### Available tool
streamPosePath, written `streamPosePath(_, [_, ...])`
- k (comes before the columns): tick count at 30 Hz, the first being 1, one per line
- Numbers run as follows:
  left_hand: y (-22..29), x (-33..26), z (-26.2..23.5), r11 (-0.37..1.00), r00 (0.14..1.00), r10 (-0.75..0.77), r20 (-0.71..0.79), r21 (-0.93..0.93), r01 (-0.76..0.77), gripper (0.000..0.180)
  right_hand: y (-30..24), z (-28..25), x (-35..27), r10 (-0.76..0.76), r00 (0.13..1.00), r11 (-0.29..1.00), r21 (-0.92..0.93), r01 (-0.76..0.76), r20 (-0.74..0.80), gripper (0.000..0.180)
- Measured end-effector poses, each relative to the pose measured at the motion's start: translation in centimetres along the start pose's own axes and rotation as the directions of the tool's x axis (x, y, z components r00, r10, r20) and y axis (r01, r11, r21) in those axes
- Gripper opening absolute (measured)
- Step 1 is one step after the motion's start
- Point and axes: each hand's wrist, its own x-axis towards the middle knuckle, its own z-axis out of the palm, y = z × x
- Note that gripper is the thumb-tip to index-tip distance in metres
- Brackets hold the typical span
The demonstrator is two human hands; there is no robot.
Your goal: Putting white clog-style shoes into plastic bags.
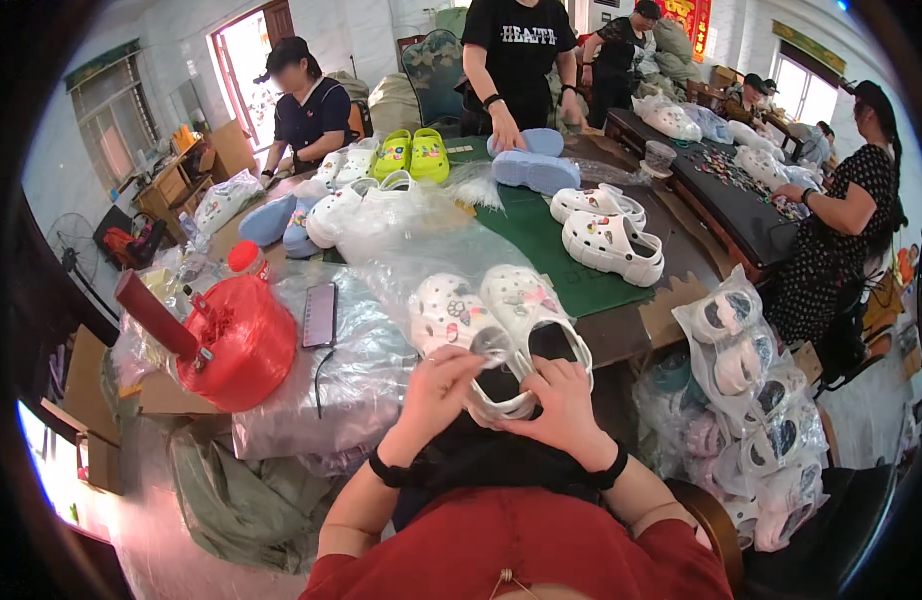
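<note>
A pair of white clogs with colourful charms lies in front of me, toes pointing away: the left clog (443, 312) and the right clog (514, 290). Thin clear plastic lies around their toes. My left hand (443, 388) is closed in a pinch over the left clog's opening, on a small piece of translucent plastic (494, 346); whether it belongs to a bag I cannot tell. With thumb and fingers my right hand (563, 408) grips the heel end of the clogs, at the right clog's strap (577, 350).
A red roll of plastic twine (243, 345) and a phone (320, 315) are at left. Another white pair (611, 245) stands on the green mat (541, 235). Bagged clogs (741, 370) pile up at right. Across the table a person handles blue clogs (536, 172).
</note>
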Motion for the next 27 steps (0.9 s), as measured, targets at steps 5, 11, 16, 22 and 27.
streamPosePath(5, [-3.5,-1.1,-1.8,0.984,0.974,-0.053,-0.222,0.154,0.089,0.02,-1.2,0.5,1.4,0.071,0.992,0.997,0.032,-0.068,-0.107,0.055])
streamPosePath(11, [-7.8,-3.4,-1.0,0.929,0.917,-0.341,-0.208,0.073,0.362,0.018,-1.3,4.0,1.6,0.072,0.997,0.997,-0.012,-0.072,0.034,0.068])
streamPosePath(16, [-7.2,-3.9,-1.4,0.935,0.924,-0.336,-0.184,0.053,0.35,0.019,1.4,0.4,1.5,-0.055,0.998,0.989,0.137,0.057,-0.02,0.081])
streamPosePath(22, [-4.7,-4.5,-1.8,0.881,0.878,-0.464,-0.116,-0.163,0.444,0.061,9.7,-1.4,0.6,0.199,0.979,0.909,0.365,-0.202,0.046,0.102])
streamPosePath(27, [-3.1,-4.8,-0.5,0.914,0.929,-0.361,0.082,0.23,0.334,0.134,14.0,1.4,1.4,0.111,0.945,0.768,0.577,-0.278,0.306,0.137])
